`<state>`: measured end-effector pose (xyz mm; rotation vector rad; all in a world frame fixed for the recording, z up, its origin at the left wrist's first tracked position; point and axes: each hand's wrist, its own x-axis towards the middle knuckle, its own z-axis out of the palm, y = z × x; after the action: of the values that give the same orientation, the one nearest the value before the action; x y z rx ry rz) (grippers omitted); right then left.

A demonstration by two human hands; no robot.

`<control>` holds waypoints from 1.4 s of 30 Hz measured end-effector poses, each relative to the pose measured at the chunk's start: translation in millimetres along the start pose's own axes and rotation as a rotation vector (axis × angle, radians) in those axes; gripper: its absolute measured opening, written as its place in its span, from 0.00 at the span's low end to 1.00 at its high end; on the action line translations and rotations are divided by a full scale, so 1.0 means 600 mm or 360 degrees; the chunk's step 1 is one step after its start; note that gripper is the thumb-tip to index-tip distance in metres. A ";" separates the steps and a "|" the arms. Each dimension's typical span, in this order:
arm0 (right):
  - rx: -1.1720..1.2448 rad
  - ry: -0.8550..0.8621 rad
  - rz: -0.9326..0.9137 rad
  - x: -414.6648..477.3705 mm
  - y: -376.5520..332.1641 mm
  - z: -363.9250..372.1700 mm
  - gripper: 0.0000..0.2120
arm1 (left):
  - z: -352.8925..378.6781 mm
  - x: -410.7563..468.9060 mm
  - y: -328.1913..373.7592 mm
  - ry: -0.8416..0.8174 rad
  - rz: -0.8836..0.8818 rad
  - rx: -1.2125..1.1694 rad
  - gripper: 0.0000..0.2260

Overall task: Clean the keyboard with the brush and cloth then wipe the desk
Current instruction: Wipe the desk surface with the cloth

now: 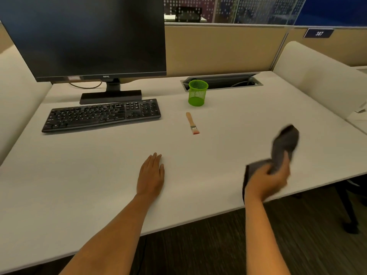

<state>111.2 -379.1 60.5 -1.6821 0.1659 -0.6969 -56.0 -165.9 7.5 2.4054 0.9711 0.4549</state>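
Observation:
A black keyboard [103,116] lies on the white desk [248,124] in front of the monitor. To its right lies a small wooden-handled brush [192,123], bristles toward me. My right hand [268,180] grips a grey cloth [285,144] above the desk's right front part; the cloth is blurred and flaps upward. My left hand [151,175] rests flat on the desk, fingers straight, well in front of the keyboard and holding nothing.
A dark monitor [83,36] stands at the back left on its base. A green mesh cup [197,93] sits behind the brush, next to a cable slot [228,81]. Beige partitions bound the back and sides. A chair base [349,211] shows under the right edge.

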 end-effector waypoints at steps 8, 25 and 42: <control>-0.0329 -0.1172 -0.0601 -0.049 -0.142 0.229 0.23 | 0.000 0.059 -0.017 0.0016 0.0043 0.0056 0.19; -0.1123 -0.1795 -0.0566 -0.110 -0.152 0.551 0.25 | 0.035 0.195 -0.036 0.0067 0.0109 0.0168 0.25; -0.1448 -0.2195 -0.0184 -0.133 -0.145 0.469 0.19 | 0.032 0.200 -0.031 0.0071 0.0113 0.0114 0.23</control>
<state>172.0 -82.0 93.1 -2.6734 -0.6947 0.6926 25.3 -74.8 -4.6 2.5104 0.9384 0.5094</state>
